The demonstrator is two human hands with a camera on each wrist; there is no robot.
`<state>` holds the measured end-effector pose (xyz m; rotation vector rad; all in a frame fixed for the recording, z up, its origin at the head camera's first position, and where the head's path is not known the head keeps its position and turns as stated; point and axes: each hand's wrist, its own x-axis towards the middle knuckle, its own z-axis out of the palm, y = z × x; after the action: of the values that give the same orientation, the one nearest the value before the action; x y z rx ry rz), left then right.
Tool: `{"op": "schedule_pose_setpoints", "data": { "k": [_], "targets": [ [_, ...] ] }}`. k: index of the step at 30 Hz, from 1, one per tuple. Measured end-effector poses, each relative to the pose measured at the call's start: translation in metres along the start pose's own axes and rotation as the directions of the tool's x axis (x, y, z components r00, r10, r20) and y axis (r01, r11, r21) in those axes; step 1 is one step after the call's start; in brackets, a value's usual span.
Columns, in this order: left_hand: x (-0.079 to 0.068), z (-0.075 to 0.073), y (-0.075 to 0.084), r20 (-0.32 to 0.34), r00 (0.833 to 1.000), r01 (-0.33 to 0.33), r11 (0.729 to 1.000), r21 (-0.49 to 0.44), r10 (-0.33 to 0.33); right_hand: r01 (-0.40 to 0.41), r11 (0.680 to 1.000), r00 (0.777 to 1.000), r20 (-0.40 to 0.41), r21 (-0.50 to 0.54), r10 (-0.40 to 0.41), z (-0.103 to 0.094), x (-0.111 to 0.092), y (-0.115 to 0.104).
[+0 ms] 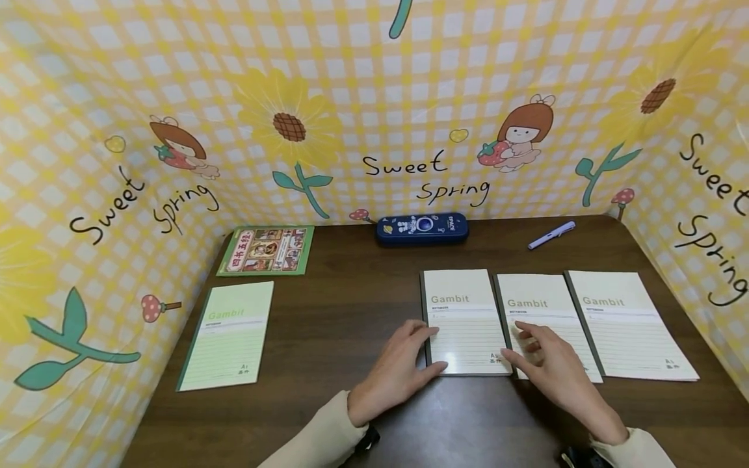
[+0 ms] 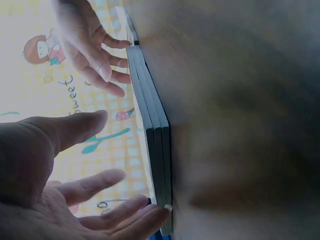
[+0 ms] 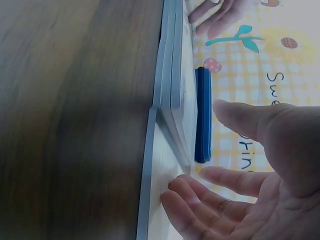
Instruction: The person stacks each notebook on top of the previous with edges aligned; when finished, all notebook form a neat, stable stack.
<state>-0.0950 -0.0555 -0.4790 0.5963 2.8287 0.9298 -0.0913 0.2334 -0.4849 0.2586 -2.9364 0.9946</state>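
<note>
A stack of white-covered notebooks, the top one reading "Gambit", lies between the two hands; in the left wrist view its dark spines are piled flush. My left hand is at the stack's left side, fingers loosely bent, a fingertip at the spine edge. Over the neighbouring notebook is my right hand, its thumb near the stack's lower right corner. In the right wrist view the right fingers are spread just above that lower notebook, gripping nothing.
Another white notebook lies at the far right. A green-tinted notebook and a colourful green-edged book are on the left. Along the back lie a dark blue pencil case and a lavender pen. Patterned cloth walls enclose the table.
</note>
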Motion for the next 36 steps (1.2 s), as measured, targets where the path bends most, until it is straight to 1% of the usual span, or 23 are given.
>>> {"op": "schedule_pose_setpoints", "data": {
  "k": [3, 5, 6, 8, 10, 13, 16, 18, 20, 22, 25, 28, 32, 36],
  "targets": [
    [0.005, 0.001, 0.005, 0.045, 0.997, -0.066, 0.996, 0.052, 0.063, -0.002, 1.0, 1.0, -0.012, -0.012, 0.002, -0.004, -0.001, 0.004],
    [0.008, 0.002, 0.007, 0.08, 0.989, -0.132, 0.988, 0.085, 0.125, -0.001, 1.0, 1.0, -0.023, -0.018, 0.001, -0.006, -0.003, 0.007],
    [0.01, 0.003, 0.007, 0.097, 0.982, -0.169, 0.981, 0.099, 0.16, 0.0, 1.0, 1.0, -0.03, -0.02, 0.0, -0.007, -0.003, 0.009],
    [0.015, 0.004, 0.008, 0.137, 0.964, -0.246, 0.96, 0.136, 0.228, 0.0, 1.0, 0.999, -0.044, -0.026, -0.001, -0.008, -0.005, 0.013],
    [0.019, 0.006, 0.009, 0.178, 0.94, -0.32, 0.934, 0.162, 0.291, -0.002, 0.999, 0.998, -0.058, -0.035, 0.0, -0.01, -0.007, 0.017],
    [0.023, 0.01, 0.012, 0.261, 0.903, -0.391, 0.905, 0.17, 0.341, -0.008, 0.999, 0.997, -0.071, -0.051, 0.004, -0.011, -0.012, 0.022],
    [0.026, 0.015, 0.016, 0.348, 0.868, -0.437, 0.878, 0.196, 0.354, -0.005, 0.998, 0.996, -0.087, -0.061, -0.001, -0.012, -0.018, 0.027],
    [0.028, 0.019, 0.02, 0.391, 0.849, -0.463, 0.857, 0.225, 0.356, 0.003, 0.998, 0.995, -0.1, -0.065, -0.01, -0.012, -0.021, 0.03],
    [0.031, 0.022, 0.024, 0.418, 0.833, -0.491, 0.833, 0.255, 0.363, 0.013, 0.997, 0.993, -0.12, -0.072, -0.022, -0.013, -0.023, 0.033],
    [0.034, 0.025, 0.03, 0.441, 0.819, -0.51, 0.82, 0.262, 0.368, 0.012, 0.997, 0.991, -0.13, -0.082, -0.023, -0.014, -0.024, 0.036],
    [0.039, 0.029, 0.039, 0.468, 0.799, -0.542, 0.788, 0.291, 0.377, 0.005, 0.994, 0.99, -0.138, -0.108, -0.02, -0.017, -0.025, 0.039],
    [0.044, 0.033, 0.049, 0.5, 0.784, -0.572, 0.743, 0.349, 0.369, 0.006, 0.99, 0.99, -0.14, -0.139, -0.026, -0.021, -0.027, 0.042],
    [0.048, 0.038, 0.059, 0.528, 0.774, -0.597, 0.684, 0.42, 0.351, 0.027, 0.984, 0.989, -0.139, -0.174, -0.052, -0.026, -0.03, 0.048],
    [0.05, 0.044, 0.065, 0.552, 0.763, -0.614, 0.644, 0.456, 0.336, 0.029, 0.982, 0.992, -0.112, -0.185, -0.051, -0.029, -0.034, 0.053]
  ]
}}
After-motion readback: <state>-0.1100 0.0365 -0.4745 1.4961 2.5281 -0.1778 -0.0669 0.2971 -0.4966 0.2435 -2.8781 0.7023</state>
